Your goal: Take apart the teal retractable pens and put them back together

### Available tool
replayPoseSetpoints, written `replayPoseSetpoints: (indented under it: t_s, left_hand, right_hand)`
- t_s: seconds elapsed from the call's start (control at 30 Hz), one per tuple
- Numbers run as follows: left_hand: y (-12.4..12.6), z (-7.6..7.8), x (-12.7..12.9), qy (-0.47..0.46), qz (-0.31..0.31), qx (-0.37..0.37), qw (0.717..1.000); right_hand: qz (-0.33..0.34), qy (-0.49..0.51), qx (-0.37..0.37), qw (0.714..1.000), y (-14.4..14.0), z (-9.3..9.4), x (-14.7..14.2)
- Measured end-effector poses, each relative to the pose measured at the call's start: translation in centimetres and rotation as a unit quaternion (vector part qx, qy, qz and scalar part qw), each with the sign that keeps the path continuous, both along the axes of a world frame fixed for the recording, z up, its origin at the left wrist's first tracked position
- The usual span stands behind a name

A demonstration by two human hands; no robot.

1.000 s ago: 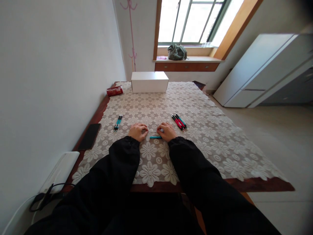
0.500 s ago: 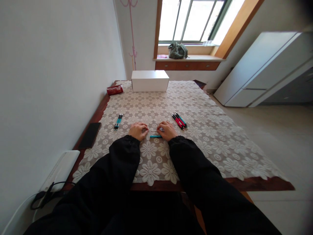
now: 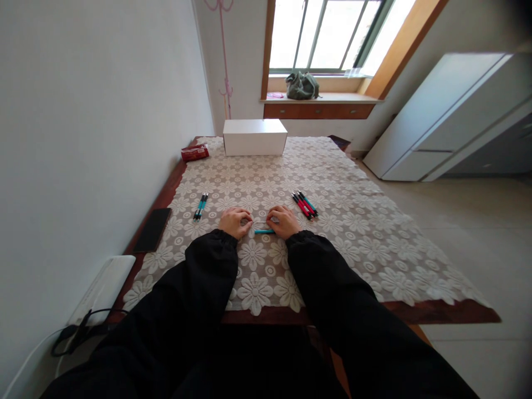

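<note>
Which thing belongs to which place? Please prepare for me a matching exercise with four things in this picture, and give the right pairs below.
Things
1. white box
2. dark phone
3. blue stick
4. grey-green bag

Places
A. on the windowsill
B. next to the right hand
C. near the far end of the table
D. along the left edge of the table

Right pairs: 1-C, 2-D, 3-B, 4-A

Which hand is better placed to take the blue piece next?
Probably the right hand: the blue piece reaches its edge in this view; a gap separates the piece from the left hand.
</note>
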State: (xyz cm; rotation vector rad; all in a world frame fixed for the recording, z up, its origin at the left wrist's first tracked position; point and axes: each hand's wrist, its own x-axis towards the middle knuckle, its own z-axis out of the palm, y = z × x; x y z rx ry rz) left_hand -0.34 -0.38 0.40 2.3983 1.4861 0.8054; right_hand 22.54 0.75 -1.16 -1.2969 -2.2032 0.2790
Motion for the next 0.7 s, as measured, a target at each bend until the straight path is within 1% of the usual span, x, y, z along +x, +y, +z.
replayPoseSetpoints:
  t_s: [0.53, 0.7]
  left_hand:
    - [-0.06, 0.17, 0.00, 0.004, 0.002, -0.011, 1.000]
    - [0.05, 0.10, -0.02, 0.012, -0.003, -0.004, 1.000]
  right_hand:
    - [0.008, 0.005, 0.001, 1.000, 0.05, -0.08, 0.04]
    - [0.012, 0.009, 0.005, 1.000, 0.06, -0.10, 0.04]
